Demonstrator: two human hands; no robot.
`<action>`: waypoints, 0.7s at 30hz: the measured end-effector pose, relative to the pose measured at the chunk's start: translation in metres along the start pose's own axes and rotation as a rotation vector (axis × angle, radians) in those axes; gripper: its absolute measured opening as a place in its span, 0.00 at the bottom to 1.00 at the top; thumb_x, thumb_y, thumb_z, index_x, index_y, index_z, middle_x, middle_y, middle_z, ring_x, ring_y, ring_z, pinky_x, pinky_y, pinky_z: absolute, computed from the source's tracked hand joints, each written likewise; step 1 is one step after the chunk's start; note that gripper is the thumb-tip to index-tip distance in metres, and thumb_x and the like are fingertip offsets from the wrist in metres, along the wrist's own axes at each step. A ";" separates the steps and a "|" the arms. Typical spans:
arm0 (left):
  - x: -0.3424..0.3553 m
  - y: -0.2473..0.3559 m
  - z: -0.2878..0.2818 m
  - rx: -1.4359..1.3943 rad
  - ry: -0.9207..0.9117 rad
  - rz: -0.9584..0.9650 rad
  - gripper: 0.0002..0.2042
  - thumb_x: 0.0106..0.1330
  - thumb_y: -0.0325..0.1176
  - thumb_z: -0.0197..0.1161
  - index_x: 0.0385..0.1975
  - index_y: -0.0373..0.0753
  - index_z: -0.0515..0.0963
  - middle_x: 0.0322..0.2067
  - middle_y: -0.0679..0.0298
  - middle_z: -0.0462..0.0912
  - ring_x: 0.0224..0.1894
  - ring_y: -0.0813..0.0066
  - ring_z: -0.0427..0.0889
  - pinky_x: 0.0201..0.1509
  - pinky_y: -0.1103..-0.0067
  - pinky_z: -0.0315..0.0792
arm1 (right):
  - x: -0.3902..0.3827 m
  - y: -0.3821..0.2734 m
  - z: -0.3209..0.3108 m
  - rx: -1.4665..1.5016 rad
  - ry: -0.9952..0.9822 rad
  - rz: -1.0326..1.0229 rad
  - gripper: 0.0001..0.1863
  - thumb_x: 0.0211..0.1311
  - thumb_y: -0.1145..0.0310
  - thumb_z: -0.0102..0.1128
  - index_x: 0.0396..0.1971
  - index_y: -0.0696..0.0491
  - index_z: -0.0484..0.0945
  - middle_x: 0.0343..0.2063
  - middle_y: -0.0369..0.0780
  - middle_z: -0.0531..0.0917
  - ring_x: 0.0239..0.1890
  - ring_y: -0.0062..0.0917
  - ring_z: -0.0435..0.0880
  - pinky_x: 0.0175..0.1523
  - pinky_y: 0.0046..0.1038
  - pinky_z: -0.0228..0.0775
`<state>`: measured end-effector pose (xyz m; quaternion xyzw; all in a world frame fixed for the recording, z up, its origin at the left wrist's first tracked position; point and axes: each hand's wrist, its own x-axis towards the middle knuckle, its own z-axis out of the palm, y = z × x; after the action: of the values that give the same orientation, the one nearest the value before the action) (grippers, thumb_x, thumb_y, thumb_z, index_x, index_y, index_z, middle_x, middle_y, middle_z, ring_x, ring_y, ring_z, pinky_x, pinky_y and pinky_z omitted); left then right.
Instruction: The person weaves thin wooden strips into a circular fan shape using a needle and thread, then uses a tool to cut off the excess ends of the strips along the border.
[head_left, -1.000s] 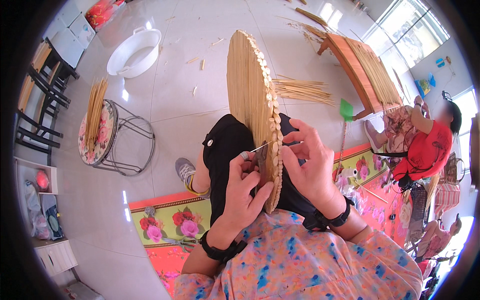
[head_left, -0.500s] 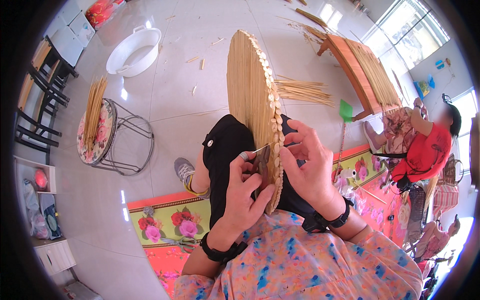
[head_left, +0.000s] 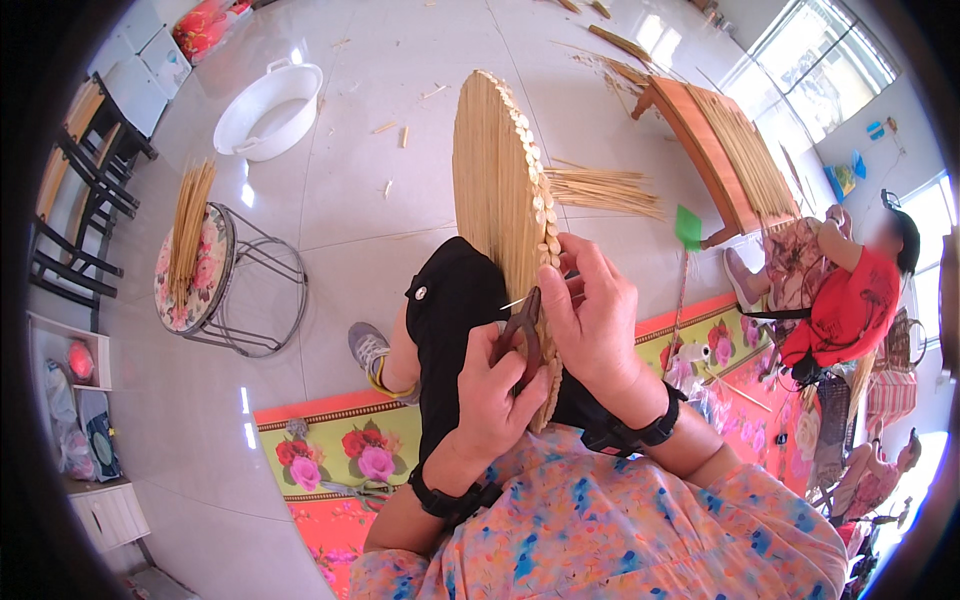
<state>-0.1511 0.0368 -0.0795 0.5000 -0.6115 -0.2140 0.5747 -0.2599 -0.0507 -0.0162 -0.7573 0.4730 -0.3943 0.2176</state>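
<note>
A round straw panel [head_left: 490,180], seen steeply from its edge, stands upright across my lap. A pale braided trim [head_left: 533,160] runs along its rim. My left hand [head_left: 490,400] is closed around dark reddish-brown pliers [head_left: 531,345] on the near part of the panel. By the jaws of the pliers a thin needle [head_left: 513,304] sticks out to the left. Thumb and fingers of my right hand [head_left: 600,315] pinch the braided rim just beyond the pliers. The lower end of the panel is partly hidden behind my hands.
Loose straw stalks [head_left: 605,190] lie on the floor beyond the panel. At left are a floral stool [head_left: 195,270] with a straw bundle and a white tub [head_left: 270,115]. A wooden bench [head_left: 690,150] holds more straw at right, near a person in red [head_left: 850,300].
My left hand has brought the pliers up to the needle, handles now in plain view. My right hand has moved left and closed its fingers on the rim.
</note>
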 end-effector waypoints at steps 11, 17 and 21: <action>-0.016 -0.018 -0.033 -0.036 0.410 -0.048 0.08 0.57 0.24 0.64 0.22 0.34 0.71 0.37 0.55 0.70 0.29 0.71 0.72 0.31 0.79 0.69 | 0.003 -0.005 -0.002 -0.073 0.040 0.111 0.13 0.61 0.69 0.62 0.35 0.53 0.65 0.20 0.41 0.79 0.20 0.37 0.81 0.26 0.37 0.72; -0.005 0.004 -0.087 -0.005 0.076 -0.056 0.14 0.55 0.23 0.64 0.16 0.34 0.64 0.37 0.54 0.70 0.29 0.69 0.70 0.33 0.77 0.65 | 0.007 -0.021 -0.012 -0.252 0.287 -0.266 0.12 0.56 0.73 0.64 0.38 0.54 0.73 0.36 0.43 0.81 0.19 0.29 0.78 0.24 0.29 0.70; -0.005 0.009 -0.083 -0.064 -0.015 -0.016 0.13 0.55 0.25 0.61 0.17 0.33 0.62 0.42 0.53 0.71 0.33 0.72 0.69 0.34 0.81 0.64 | 0.004 -0.043 -0.018 0.123 -0.178 -0.329 0.19 0.52 0.76 0.69 0.45 0.56 0.76 0.41 0.42 0.81 0.20 0.23 0.78 0.26 0.24 0.72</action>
<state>-0.0796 0.0709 -0.0535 0.4846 -0.6044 -0.2418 0.5843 -0.2502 -0.0336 0.0267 -0.8416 0.2964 -0.3843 0.2371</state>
